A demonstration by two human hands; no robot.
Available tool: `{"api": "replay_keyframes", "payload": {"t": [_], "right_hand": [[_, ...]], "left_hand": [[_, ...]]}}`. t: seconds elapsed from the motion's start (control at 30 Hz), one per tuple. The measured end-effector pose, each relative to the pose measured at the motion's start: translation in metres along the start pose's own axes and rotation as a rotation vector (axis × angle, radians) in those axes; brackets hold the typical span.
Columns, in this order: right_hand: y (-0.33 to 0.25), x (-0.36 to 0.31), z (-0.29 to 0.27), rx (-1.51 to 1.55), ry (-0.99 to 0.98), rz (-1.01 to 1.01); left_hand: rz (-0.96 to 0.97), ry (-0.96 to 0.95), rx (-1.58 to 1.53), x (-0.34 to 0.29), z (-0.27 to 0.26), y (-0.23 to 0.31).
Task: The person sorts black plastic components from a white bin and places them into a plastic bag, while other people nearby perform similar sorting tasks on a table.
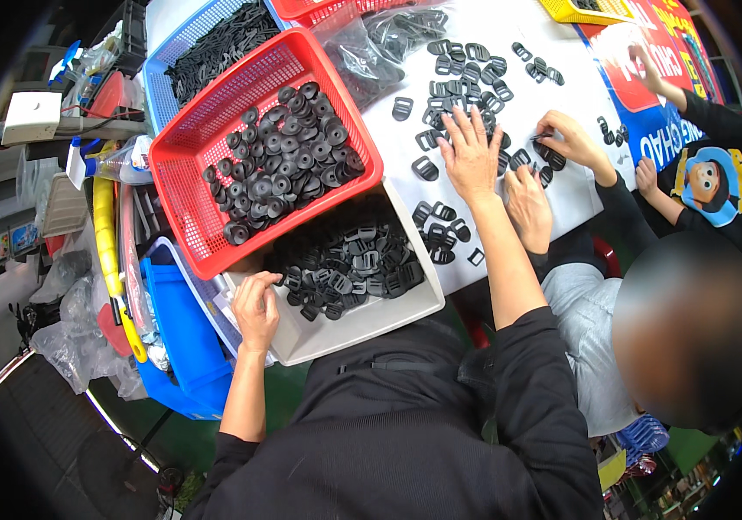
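Observation:
My right hand [472,160] lies with fingers stretched out over a cluster of black plastic buckles [472,52] on the white tabletop [572,100]. At the left side of a light grey bin [362,326], my left hand [256,316] is closed, fingers curled together by the rim; a small dark bit shows at its fingertips, too small to name. Many black buckles [371,263] fill the bin. Another small group of buckles [440,227] lies on the table between the bin and my right forearm.
A red basket [182,149] of round black discs [289,165] overhangs the grey bin. Behind it stands a blue basket [159,74] of black parts. A co-worker's hands [530,208] [569,139] handle buckles close to my right hand. A blue bin [180,321] is at left.

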State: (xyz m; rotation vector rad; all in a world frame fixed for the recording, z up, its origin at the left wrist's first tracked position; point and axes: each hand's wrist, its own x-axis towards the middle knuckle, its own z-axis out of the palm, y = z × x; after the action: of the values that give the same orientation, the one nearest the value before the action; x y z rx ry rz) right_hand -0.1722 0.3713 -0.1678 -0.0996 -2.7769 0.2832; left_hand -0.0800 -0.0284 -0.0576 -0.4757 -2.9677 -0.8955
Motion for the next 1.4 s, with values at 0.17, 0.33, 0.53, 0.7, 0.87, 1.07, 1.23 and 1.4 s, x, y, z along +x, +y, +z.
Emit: {"api": "replay_keyframes", "payload": {"t": [0.17,0.33,0.53,0.7,0.87,1.07,1.23,1.4], "right_hand": [[-0.004,0.022,0.003,-0.13,-0.088,0.203],[-0.007,0.045,0.006,-0.027,-0.006,0.129],[-0.006,0.05,0.014,-0.113,-0.146,0.171],[0.008,0.055,0.007,-0.116,0.002,0.191],[0.041,0.089,0.009,-0.059,-0.012,0.328],[0.05,0.109,0.004,-0.071,-0.141,0.445],[0.04,0.117,0.01,-0.022,-0.194,0.523],[0.05,0.117,-0.004,0.108,-0.225,0.48]], "left_hand": [[-0.005,-0.001,0.005,0.001,-0.001,0.002],[-0.013,-0.007,0.013,0.001,-0.002,0.002],[-0.025,0.007,0.01,-0.001,-0.001,0.001],[-0.032,0.019,-0.003,0.001,-0.002,0.003],[-0.012,0.011,0.003,0.002,-0.001,0.0],[-0.029,0.013,0.024,0.0,-0.001,0.0],[-0.036,0.016,0.01,0.0,-0.002,0.003],[0.005,0.022,-0.016,0.004,-0.001,0.0]]}}
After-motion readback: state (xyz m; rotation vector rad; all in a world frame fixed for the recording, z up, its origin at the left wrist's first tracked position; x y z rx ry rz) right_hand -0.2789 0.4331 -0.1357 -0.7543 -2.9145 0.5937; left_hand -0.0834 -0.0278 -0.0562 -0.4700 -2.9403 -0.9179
